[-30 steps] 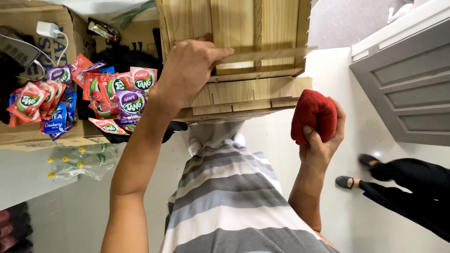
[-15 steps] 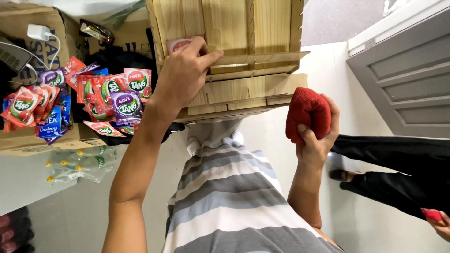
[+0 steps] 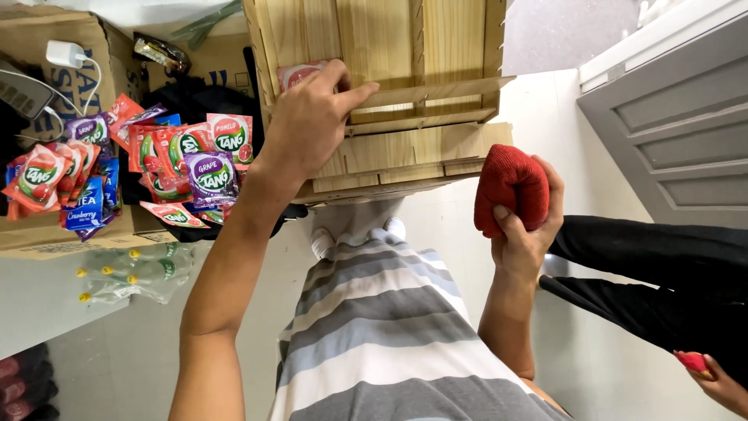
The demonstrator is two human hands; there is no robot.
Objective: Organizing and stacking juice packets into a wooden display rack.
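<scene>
Looking down through the head camera, I see my left hand (image 3: 308, 117) pressed against the front slats of the wooden crate (image 3: 436, 47), fingers closed on a pink-red drink-mix sachet (image 3: 294, 74) whose top edge peeks out above my knuckles, near the crate's upper left corner. Compared with a second ago, that sachet now shows clear of the hand, where earlier only the hand lay flat on the wood, so I judge the packet has been drawn up against the crate's face. My right hand (image 3: 526, 226) stays clamped round a folded red cloth (image 3: 510, 187), held just below the crate's lower right corner and not touching it. Left of the crate, a heap of bright drink-mix sachets (image 3: 156, 164) spills over the edge of a cardboard box (image 3: 47, 234), with a white charger (image 3: 64, 53) on the box's far side. Clear plastic bottles (image 3: 132, 273) lie below that box. On the right edge, another person's dark-sleeved arm (image 3: 647, 257) has moved further in, and their hand (image 3: 721, 382) holds something small and red.
</scene>
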